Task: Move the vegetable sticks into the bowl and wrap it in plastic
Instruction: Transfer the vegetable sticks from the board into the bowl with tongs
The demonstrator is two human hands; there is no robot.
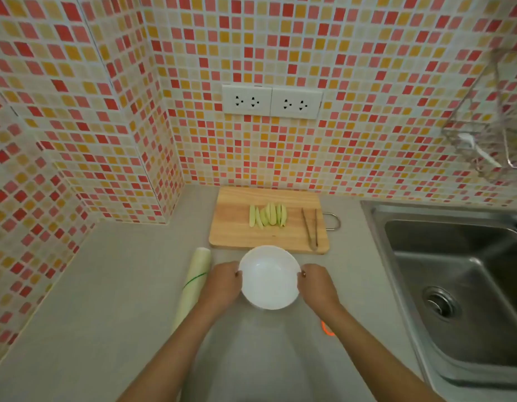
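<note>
1. The white bowl (269,277) sits on the grey counter (112,285), just in front of the wooden cutting board (237,227).
2. The left hand (224,282) and right hand (318,285) grip its opposite rims — thumbs curled over the edge.
3. The vegetable sticks (268,215) lie on the board, behind the bowl; tongs (310,227) lie to their right.
4. The plastic wrap roll (192,285) lies just left of the bowl.

bowl (269,278): was plain white
vegetable sticks (268,215): were pale green
wall (280,53): was red, orange, cream mosaic
</note>
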